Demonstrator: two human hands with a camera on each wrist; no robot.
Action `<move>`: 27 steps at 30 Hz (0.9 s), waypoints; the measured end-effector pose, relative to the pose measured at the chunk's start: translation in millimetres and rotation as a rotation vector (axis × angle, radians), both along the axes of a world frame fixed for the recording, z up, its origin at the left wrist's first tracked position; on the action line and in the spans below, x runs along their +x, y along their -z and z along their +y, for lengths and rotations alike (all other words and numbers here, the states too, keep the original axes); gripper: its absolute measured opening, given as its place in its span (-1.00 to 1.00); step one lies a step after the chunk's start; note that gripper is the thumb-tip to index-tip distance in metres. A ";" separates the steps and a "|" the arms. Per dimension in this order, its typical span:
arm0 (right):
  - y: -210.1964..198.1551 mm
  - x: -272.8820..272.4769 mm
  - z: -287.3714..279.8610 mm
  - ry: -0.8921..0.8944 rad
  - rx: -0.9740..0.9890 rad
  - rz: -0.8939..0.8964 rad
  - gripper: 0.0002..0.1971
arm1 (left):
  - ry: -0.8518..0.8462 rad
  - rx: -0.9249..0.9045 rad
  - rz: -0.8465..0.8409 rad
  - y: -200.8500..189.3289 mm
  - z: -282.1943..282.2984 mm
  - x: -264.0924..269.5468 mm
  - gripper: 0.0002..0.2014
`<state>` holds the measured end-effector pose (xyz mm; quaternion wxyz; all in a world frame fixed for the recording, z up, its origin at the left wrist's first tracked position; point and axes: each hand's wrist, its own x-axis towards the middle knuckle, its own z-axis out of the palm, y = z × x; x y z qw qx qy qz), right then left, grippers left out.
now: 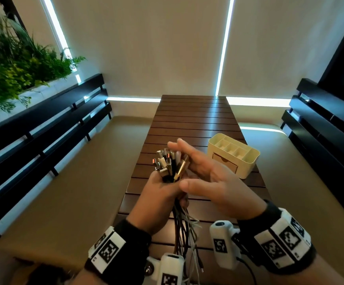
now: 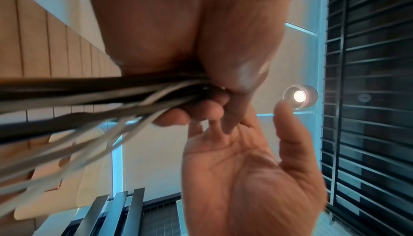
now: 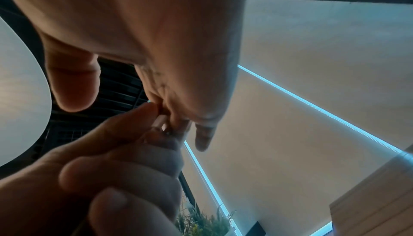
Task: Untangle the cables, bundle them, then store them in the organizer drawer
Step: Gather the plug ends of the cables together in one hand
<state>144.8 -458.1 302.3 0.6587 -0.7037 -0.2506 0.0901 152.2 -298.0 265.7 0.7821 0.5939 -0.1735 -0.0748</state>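
Observation:
My left hand [image 1: 163, 192] grips a bunch of cables [image 1: 184, 229] upright above the table, black, brown and white cords hanging down from the fist. Their plugs [image 1: 168, 165] fan out above the fist, one of them gold. My right hand [image 1: 204, 173] is flat and open, its fingers straight and laid against the right side of the plugs. In the left wrist view the cables [image 2: 89, 94] run out from my curled fingers [image 2: 201, 109], with the right hand's palm [image 2: 241, 169] below. The cream organizer [image 1: 251, 159] with a wooden drawer front [image 1: 225, 164] stands at the right on the table.
The slatted brown table [image 1: 193, 118] stretches ahead between two beige cushioned seats. Black slatted bench backs [image 1: 43, 128] run along both sides. Green plants [image 1: 13, 64] fill the far left. The organizer's top compartments hold nothing I can see.

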 end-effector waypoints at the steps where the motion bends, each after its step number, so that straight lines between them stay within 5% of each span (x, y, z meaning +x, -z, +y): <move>1: -0.3 0.3 3.2 -0.013 0.002 -0.003 -0.17 | 0.003 0.002 0.004 1.1 1.5 1.2 -0.96; 9: -3.2 8.9 7.6 -0.092 -0.036 0.018 -0.33 | 0.067 -0.031 0.097 2.4 11.4 0.9 -0.87; 15: -5.1 9.3 20.8 -0.079 -0.161 -0.123 -0.42 | 0.152 0.057 0.086 0.1 12.2 0.9 -0.94; 18: -2.0 8.1 25.4 -0.039 -0.231 -0.234 -0.49 | 0.126 0.144 0.068 3.1 13.1 2.8 -0.76; 22: -3.6 8.4 30.7 -0.013 -0.182 -0.250 -0.45 | 0.145 0.114 0.072 -0.3 13.9 1.7 -0.95; 27: -3.7 6.3 37.4 0.074 -0.241 -0.357 -0.76 | 0.133 0.086 0.079 -1.7 16.7 -1.6 -0.82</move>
